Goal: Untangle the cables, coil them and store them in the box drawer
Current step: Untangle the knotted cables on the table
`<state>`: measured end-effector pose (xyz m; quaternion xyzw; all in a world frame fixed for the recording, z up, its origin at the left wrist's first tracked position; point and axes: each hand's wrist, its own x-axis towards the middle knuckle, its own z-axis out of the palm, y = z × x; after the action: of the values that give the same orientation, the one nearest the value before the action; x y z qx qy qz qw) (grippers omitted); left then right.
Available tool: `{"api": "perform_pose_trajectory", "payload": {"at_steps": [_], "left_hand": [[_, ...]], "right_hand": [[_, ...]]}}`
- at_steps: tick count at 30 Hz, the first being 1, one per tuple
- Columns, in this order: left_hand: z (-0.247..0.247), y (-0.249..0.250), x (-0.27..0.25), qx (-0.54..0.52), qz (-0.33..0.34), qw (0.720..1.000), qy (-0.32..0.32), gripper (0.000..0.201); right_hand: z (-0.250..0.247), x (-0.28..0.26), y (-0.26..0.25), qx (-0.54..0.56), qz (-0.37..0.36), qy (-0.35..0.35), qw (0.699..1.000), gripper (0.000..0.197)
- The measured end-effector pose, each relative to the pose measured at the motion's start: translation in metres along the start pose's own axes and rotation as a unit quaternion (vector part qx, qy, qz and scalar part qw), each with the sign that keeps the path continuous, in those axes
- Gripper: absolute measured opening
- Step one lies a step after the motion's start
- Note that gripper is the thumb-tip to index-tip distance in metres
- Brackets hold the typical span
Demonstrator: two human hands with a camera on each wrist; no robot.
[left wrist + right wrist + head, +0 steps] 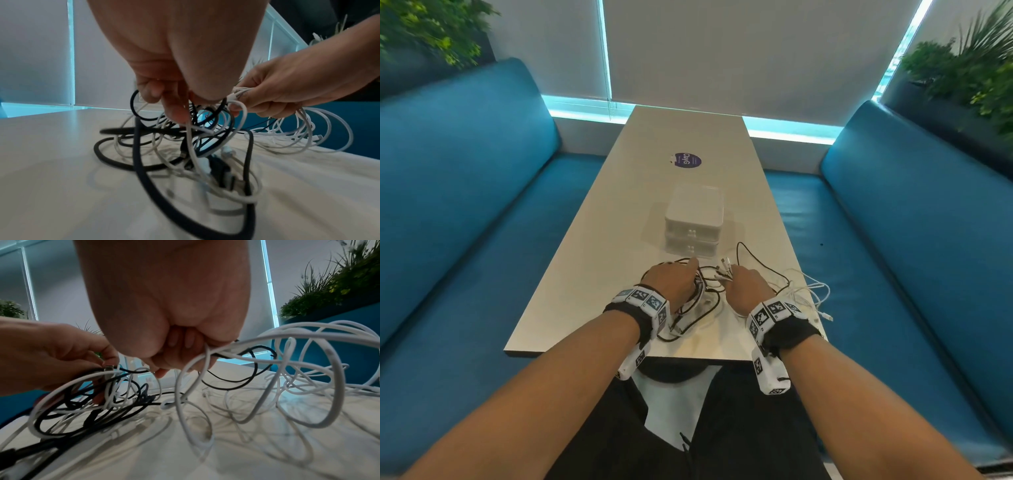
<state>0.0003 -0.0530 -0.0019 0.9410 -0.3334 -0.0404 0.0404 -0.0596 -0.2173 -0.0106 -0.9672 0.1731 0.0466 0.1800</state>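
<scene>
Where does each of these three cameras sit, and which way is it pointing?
Head: worn on the head, looking forward and down the table at the drawer box; shows both forearms, left hand and right hand.
Left wrist: under the left hand, facing the cables; the right hand enters from the right.
Right wrist: under the right hand, facing white loops; the left hand enters from the left.
Shared: all three show both hands and the tangled cables on the table.

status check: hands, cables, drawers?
Left hand pinching strands in the black-and-white tangle. Right hand gripping white cables. Nothing coiled yet. Drawer box behind the pile, both drawers closed.
</scene>
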Motion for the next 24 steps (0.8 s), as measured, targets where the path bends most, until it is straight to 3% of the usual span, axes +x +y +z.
{"api": "perform_pose_trajectory", "payload": {"at_steps": [8, 17, 24], "left_hand": [[0.002, -0.012, 0.007, -0.209, -0.053, 0.976, 0.015, 0.018], [0.007, -0.009, 0.01, -0.139, -0.03, 0.989, -0.04, 0.019], [0.009, -0.019, 0.012, -0.212, -0.055, 0.976, 0.003, 0.013]], "right_hand": [[0.004, -0.002, -0.001, -0.006, 0.0, 0.002, 1.0, 0.033], [0.01, -0.002, 0.002, -0.014, -0.004, -0.008, 1.0, 0.033], [0.01, -0.001, 0.0, -0.009, -0.011, 0.004, 1.0, 0.034]]}}
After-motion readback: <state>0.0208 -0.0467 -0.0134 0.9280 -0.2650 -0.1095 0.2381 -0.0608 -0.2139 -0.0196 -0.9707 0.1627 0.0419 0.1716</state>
